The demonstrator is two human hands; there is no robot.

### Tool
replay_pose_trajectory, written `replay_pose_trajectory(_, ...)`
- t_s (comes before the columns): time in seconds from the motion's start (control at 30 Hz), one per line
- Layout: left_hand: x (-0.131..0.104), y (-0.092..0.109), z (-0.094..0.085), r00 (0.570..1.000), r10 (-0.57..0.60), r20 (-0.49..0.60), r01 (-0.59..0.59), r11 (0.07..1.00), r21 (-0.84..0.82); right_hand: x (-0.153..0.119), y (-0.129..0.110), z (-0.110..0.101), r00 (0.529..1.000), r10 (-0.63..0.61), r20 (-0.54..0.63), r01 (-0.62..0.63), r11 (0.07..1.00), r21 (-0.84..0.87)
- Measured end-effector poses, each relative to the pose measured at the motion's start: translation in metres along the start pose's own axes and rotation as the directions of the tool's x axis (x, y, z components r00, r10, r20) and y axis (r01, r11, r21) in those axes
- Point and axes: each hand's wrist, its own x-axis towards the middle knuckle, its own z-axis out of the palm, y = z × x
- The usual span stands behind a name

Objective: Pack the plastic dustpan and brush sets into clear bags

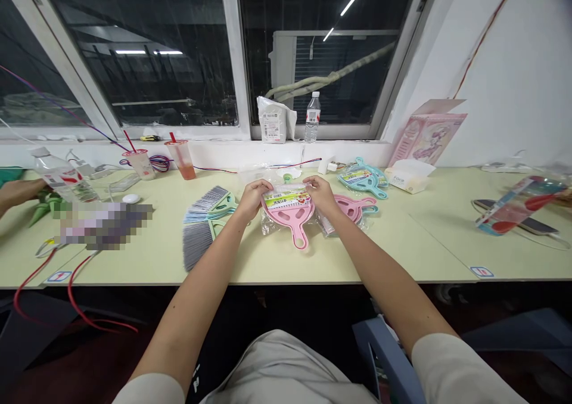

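A small pink dustpan (292, 218) in a clear plastic bag, with a yellow-green and white label, is held over the table by both hands. My left hand (255, 199) pinches its upper left corner. At the upper right corner, my right hand (320, 194) grips it with thumb and fingers. The dustpan's handle points toward me. To the right, partly behind my right forearm, lies another bagged pink dustpan (355, 206). Bagged blue dustpans (364, 179) rest farther back. Left of my left hand are brush heads (197, 242) with grey bristles and green and blue bases, partly hidden by my forearm.
The pale table (384, 255) runs along a window wall. Drink cups (182, 159), a water bottle (313, 118), a tissue pack (410, 176), a pink box (429, 133) and a phone (518, 216) stand or lie around. Another person's hand (20, 194) is at far left.
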Motion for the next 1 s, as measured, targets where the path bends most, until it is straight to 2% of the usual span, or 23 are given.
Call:
replay_pose_trajectory(0.13, 0.0, -0.002, 0.001, 0.999, 0.038, -0.001, -0.038, 0.999, -0.008, -0.001, 0.0, 0.0, 1.0, 0.025, 0.009, -0.025, 1.0, 0.017)
replay_pose_trajectory(0.37, -0.001, -0.002, 0.001, 1.0, 0.027, 0.006, -0.027, 1.0, -0.016, -0.003, -0.003, -0.001, 0.999, 0.026, 0.027, -0.026, 1.0, 0.01)
replay_pose_trajectory(0.6, -0.002, 0.004, -0.001, 0.999, -0.011, 0.051, 0.012, 1.0, -0.019, 0.0, -0.005, -0.001, 0.998, 0.043, -0.044, -0.042, 0.999, 0.002)
replay_pose_trajectory(0.67, -0.004, 0.007, 0.001, 1.0, 0.002, 0.031, -0.003, 1.0, 0.015, 0.001, -0.003, -0.003, 0.997, 0.027, -0.069, -0.029, 0.999, -0.021)
replay_pose_trajectory(0.73, -0.008, 0.01, 0.004, 0.998, 0.063, -0.027, -0.058, 0.986, 0.159, 0.001, -0.001, -0.003, 0.997, 0.006, -0.082, -0.009, 0.999, -0.036)
replay_pose_trajectory(0.8, -0.013, 0.01, 0.009, 0.98, 0.173, -0.099, -0.117, 0.902, 0.415, -0.003, -0.001, 0.0, 0.996, -0.015, -0.085, 0.01, 0.999, -0.05)
replay_pose_trajectory(0.83, -0.016, 0.01, 0.012, 0.965, 0.233, -0.123, -0.128, 0.823, 0.553, -0.005, -0.002, 0.002, 0.996, -0.024, -0.086, 0.019, 0.998, -0.061)
replay_pose_trajectory(0.9, -0.02, 0.009, 0.018, 0.934, 0.32, -0.158, -0.088, 0.635, 0.767, -0.013, -0.009, 0.008, 0.995, -0.042, -0.085, 0.035, 0.995, -0.091)
replay_pose_trajectory(1.0, -0.026, 0.009, 0.027, 0.909, 0.365, -0.203, 0.028, 0.432, 0.902, -0.027, -0.023, 0.019, 0.993, -0.076, -0.093, 0.065, 0.991, -0.121)
